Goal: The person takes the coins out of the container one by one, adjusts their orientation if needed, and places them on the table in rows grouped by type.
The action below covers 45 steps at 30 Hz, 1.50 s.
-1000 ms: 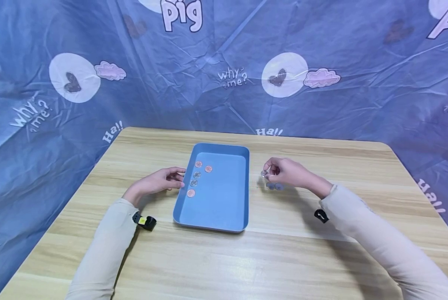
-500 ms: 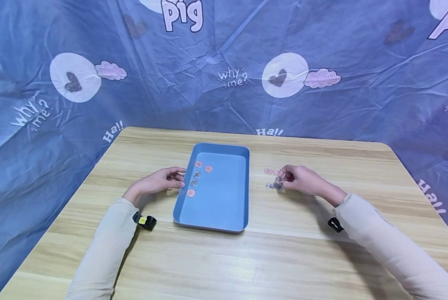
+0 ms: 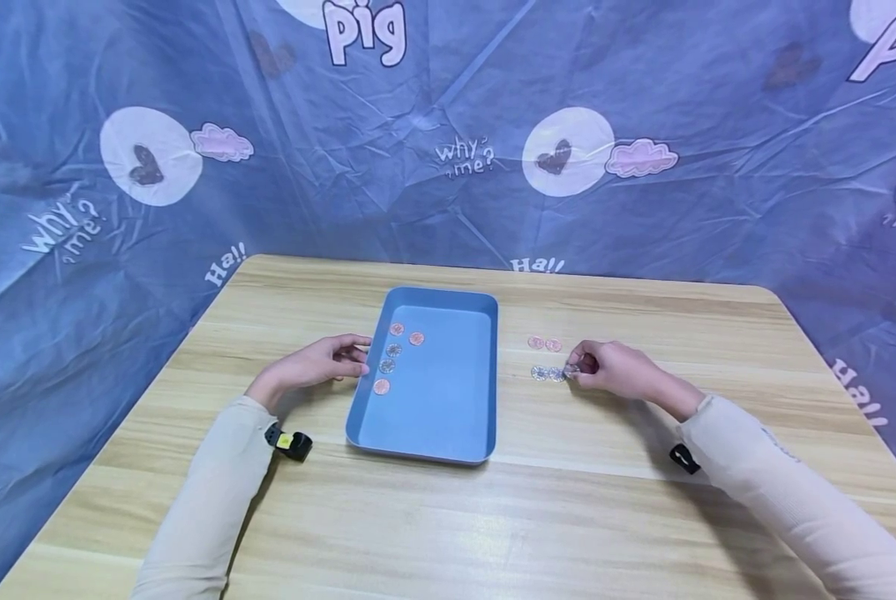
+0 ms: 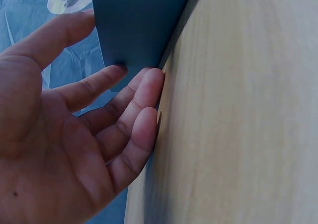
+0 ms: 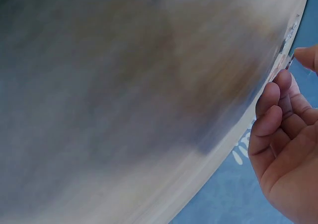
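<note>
The right hand (image 3: 611, 368) pinches a silver coin (image 3: 571, 370) low on the desk (image 3: 568, 500), beside 2 more silver coins (image 3: 548, 373). The left hand (image 3: 320, 365), fingers relaxed, touches the blue tray (image 3: 458, 450). Best to grip the coin's edge firmly & keep the tray steady.

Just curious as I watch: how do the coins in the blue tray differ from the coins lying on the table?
The tray coins number five, three copper and two silver; the table coins show about five, two copper and some silver. The tray coins lie inside the tray near its left wall, by the left hand; the table coins lie on bare wood to its right, where the right hand pinches one. Both groups mix the two colours.
</note>
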Available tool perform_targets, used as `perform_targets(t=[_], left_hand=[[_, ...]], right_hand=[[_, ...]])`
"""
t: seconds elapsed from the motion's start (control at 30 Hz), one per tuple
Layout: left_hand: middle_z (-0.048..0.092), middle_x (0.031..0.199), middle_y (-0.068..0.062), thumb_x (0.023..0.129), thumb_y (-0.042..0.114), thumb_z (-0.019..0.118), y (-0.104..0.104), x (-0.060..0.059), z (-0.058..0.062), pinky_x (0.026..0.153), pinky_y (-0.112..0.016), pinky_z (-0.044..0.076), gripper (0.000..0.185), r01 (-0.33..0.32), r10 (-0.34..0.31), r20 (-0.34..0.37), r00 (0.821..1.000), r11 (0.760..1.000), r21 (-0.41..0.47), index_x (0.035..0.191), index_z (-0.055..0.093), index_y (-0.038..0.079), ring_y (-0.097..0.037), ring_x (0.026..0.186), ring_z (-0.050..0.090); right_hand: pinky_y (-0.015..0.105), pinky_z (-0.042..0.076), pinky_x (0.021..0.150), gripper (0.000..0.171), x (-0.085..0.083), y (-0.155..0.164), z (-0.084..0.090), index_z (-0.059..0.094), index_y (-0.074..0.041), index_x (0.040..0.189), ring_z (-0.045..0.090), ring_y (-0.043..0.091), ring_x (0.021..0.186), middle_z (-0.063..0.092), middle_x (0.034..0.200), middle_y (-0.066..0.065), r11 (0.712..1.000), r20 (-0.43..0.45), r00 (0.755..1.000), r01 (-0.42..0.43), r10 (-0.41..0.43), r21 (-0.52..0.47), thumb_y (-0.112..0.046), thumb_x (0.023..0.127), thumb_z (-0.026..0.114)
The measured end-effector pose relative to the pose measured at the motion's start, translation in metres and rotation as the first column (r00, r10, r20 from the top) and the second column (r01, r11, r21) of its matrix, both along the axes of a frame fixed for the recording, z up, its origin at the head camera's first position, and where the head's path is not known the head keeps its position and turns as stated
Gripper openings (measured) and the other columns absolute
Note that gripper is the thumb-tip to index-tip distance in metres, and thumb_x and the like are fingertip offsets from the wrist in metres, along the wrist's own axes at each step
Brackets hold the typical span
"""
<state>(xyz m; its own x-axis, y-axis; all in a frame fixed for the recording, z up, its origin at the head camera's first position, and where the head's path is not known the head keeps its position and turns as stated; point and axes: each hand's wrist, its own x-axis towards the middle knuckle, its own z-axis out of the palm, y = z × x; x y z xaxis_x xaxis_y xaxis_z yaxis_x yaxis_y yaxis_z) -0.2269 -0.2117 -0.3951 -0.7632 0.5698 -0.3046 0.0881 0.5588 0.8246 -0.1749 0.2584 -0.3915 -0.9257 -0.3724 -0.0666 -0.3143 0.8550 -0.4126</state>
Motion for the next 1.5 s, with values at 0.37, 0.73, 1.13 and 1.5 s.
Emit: perform_targets(t=[0.37,0.73,1.13,1.5], left_hand=[[0.055,0.128,-0.022,0.095,0.025,0.062,-0.0001,0.0,0.0007,0.085,-0.031,0.049,0.064,0.002,-0.002,-0.006,1.0,1.0,0.003,0.147,0.034,-0.001,-0.026,0.111,0.058],[0.055,0.128,-0.022,0.095,0.025,0.061,-0.0006,-0.0002,0.0005,0.085,-0.03,0.049,0.064,0.004,-0.004,-0.011,1.0,1.0,-0.001,0.147,0.034,-0.001,-0.026,0.111,0.058],[0.056,0.128,-0.021,0.094,0.025,0.062,-0.0003,0.0017,-0.0006,0.084,-0.03,0.048,0.065,-0.003,0.003,-0.003,1.0,1.0,-0.006,0.147,0.034,-0.001,-0.025,0.11,0.058],[0.056,0.128,-0.02,0.094,0.027,0.062,-0.0008,0.0009,-0.0018,0.083,-0.031,0.047,0.065,-0.009,0.009,-0.002,1.0,1.0,-0.016,0.147,0.034,0.0,-0.024,0.108,0.058]], right_hand=[[0.026,0.037,0.059,0.017,0.0013,0.0059,-0.001,0.064,-0.01,0.096,0.047,0.008,0.066,0.055,0.072,-0.006,0.997,-0.004,1.0,-0.009,0.009,0.071,-0.02,0.083,0.069],[0.027,0.038,0.059,0.017,0.0025,0.0064,-0.0011,0.064,-0.011,0.097,0.047,0.008,0.066,0.056,0.073,-0.006,0.997,0.0,1.0,-0.001,0.001,0.079,-0.02,0.084,0.069],[0.027,0.037,0.059,0.018,0.0036,0.0067,-0.0049,0.064,-0.01,0.1,0.046,0.009,0.065,0.055,0.073,-0.005,0.998,0.011,1.0,-0.002,0.001,0.062,-0.017,0.084,0.067],[0.023,0.036,0.06,0.017,0.0033,0.0074,-0.0031,0.064,-0.006,0.1,0.045,0.009,0.068,0.055,0.075,-0.002,1.0,0.053,0.999,-0.008,0.009,-0.016,-0.011,0.084,0.066]])
